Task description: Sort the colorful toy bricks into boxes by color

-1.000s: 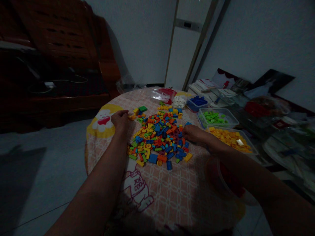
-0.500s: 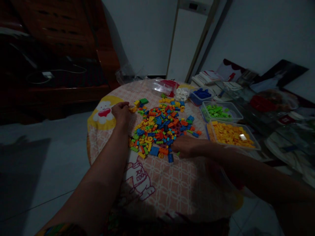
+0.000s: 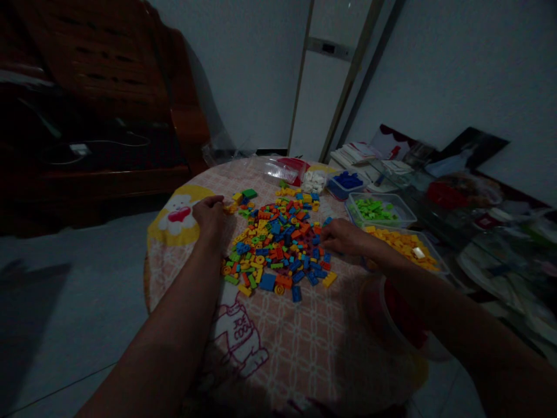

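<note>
A pile of mixed toy building bricks (image 3: 278, 232) in yellow, orange, blue and green lies on the round table. My right hand (image 3: 343, 237) is over the pile's right edge with its fingers curled down and pressed together; what they hold, if anything, is hidden. At the pile's far left, my left hand (image 3: 209, 216) rests on the cloth, fingers bent inward beside a few yellow and orange bricks (image 3: 230, 206). Its fingertips are too dark to make out. A yellow brick (image 3: 329, 279) lies at the pile's near right corner.
Sorted bricks fill containers on the right: yellow box (image 3: 404, 247), light green box (image 3: 380, 209), blue box (image 3: 348, 181). White bricks (image 3: 314, 182) sit at the back beside a clear plastic tray (image 3: 281, 171). Under my right forearm stands a round tub (image 3: 383, 302) with red contents.
My right hand has moved up and away from the pile's near right side to its right edge. The yellow brick at the near right corner now shows. My left hand stays beside the pile.
</note>
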`<action>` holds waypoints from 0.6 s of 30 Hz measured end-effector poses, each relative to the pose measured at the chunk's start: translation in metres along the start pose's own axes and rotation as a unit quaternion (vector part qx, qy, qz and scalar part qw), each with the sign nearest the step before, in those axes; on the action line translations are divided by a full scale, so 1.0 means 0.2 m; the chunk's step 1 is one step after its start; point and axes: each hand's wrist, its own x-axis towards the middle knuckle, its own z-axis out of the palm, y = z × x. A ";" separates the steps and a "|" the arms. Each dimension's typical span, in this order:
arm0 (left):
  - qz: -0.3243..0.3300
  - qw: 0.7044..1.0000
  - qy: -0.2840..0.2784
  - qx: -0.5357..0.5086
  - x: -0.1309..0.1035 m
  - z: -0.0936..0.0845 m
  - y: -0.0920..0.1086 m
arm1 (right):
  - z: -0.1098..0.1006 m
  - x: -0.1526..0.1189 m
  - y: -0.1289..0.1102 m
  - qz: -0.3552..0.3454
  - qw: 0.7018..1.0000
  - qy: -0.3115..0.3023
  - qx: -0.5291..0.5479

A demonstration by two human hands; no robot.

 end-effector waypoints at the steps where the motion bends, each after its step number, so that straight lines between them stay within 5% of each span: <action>1: 0.000 1.000 -0.002 0.000 0.00 0.00 0.00 | -0.02 0.01 0.06 0.040 0.999 0.024 0.015; 9: 0.003 1.000 0.000 0.002 0.00 0.00 -0.01 | -0.17 -0.04 0.52 0.316 0.913 0.249 0.066; 13: 0.009 1.000 -0.004 0.005 0.01 0.00 -0.01 | -0.22 -0.07 0.61 0.347 0.879 0.324 0.050; 18: 0.011 1.000 -0.001 0.007 0.00 -0.01 0.00 | -0.23 -0.02 0.57 0.322 0.883 0.333 0.071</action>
